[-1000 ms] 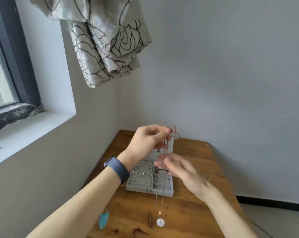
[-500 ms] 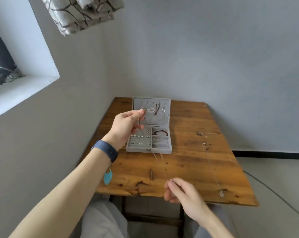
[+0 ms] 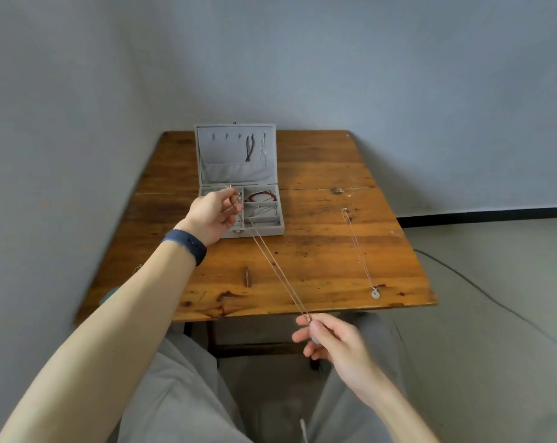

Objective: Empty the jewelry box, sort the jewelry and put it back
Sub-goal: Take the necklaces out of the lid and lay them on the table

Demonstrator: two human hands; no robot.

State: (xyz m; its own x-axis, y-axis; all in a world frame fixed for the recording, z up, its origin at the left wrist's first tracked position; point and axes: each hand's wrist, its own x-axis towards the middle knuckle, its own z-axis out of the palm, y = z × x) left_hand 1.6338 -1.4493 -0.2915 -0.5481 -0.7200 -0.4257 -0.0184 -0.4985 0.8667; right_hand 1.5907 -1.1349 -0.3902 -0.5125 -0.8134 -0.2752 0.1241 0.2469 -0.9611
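A grey jewelry box [image 3: 264,230] stands open on the wooden table [image 3: 318,260], its lid upright with a dark cord and thin chains hanging inside. A red bracelet [image 3: 262,196] lies in a right compartment. My left hand [image 3: 214,213] pinches one end of a thin necklace chain [image 3: 278,270] over the box's front left. My right hand [image 3: 331,342], below the table's front edge, pinches the other end, so the chain runs taut between them. A second necklace [image 3: 360,254] with a round pendant lies stretched on the table's right side.
The table sits in a corner, with grey walls at the left and behind. A small dark piece [image 3: 246,276] lies on the wood near the front. A cable [image 3: 481,286] runs across the floor at the right. My grey-trousered legs are under the table edge.
The view dropped from wall and window to table. My left hand lowered the chain's top toward the box. My right hand took the lower end and pulled it toward me, drawing it taut.
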